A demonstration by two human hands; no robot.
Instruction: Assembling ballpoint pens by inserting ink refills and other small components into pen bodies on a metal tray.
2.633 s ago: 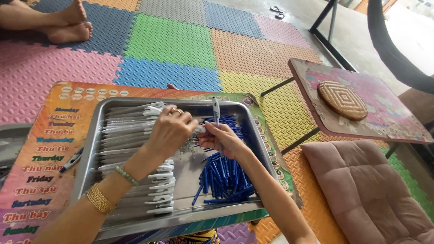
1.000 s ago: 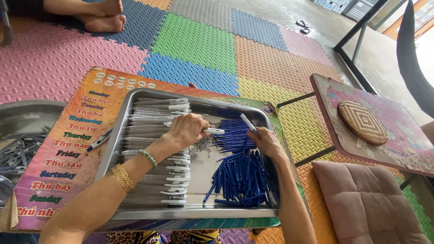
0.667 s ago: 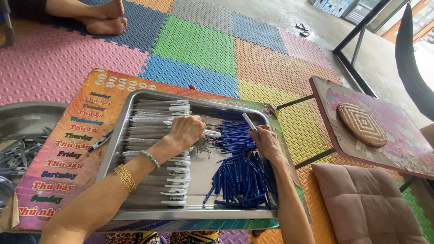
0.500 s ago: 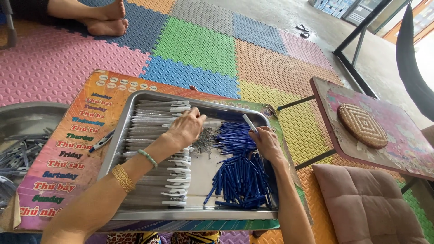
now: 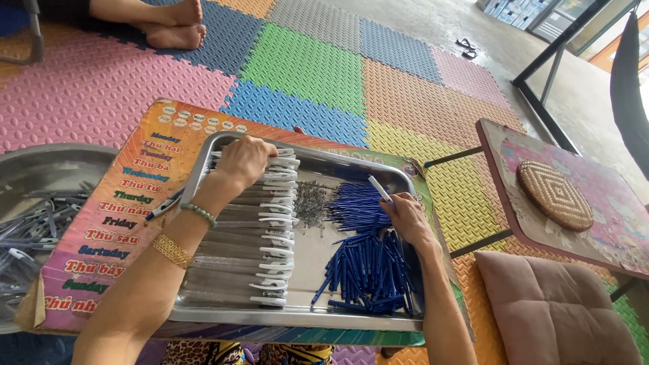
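- Reaching across the steel tray (image 5: 203,169), the left hand (image 5: 243,161) rests on the far end of the row of clear pen barrels (image 5: 250,230); a nudge there could knock that neat row askew.
- Its fingers curl together over the barrels' white clips, though whether they grip one cannot be told.
- The right hand (image 5: 409,217) pinches a white pen piece (image 5: 380,189) between closed fingertips, above the blue pen parts (image 5: 365,267) heaped at the right; loosely held, it might drop among them.
- Small springs (image 5: 311,203) lie between the two.
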